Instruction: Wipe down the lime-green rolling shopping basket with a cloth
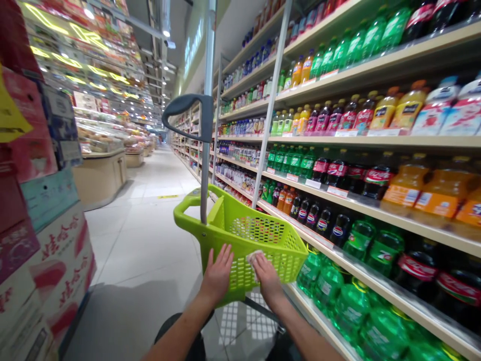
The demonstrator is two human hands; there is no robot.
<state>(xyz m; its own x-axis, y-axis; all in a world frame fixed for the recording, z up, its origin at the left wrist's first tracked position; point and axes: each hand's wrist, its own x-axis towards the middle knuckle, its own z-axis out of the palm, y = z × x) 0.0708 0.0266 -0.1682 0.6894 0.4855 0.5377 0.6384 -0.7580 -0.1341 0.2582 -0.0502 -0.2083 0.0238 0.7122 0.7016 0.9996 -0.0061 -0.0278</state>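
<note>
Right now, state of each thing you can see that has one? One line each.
Left hand: open, laid on basket's near side
Right hand: on cloth, at basket's near side
Cloth: crumpled
Green basket: upright, open-topped
Pull handle: raised on pole
Drink bottles: upright in rows
Boxes: stacked
Yellow ceiling lights: lit

A supermarket: shelves of bottled drinks, a green shopping basket

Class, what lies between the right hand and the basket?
A pale cloth lies there, under the right hand and against the basket, in the head view.
</note>
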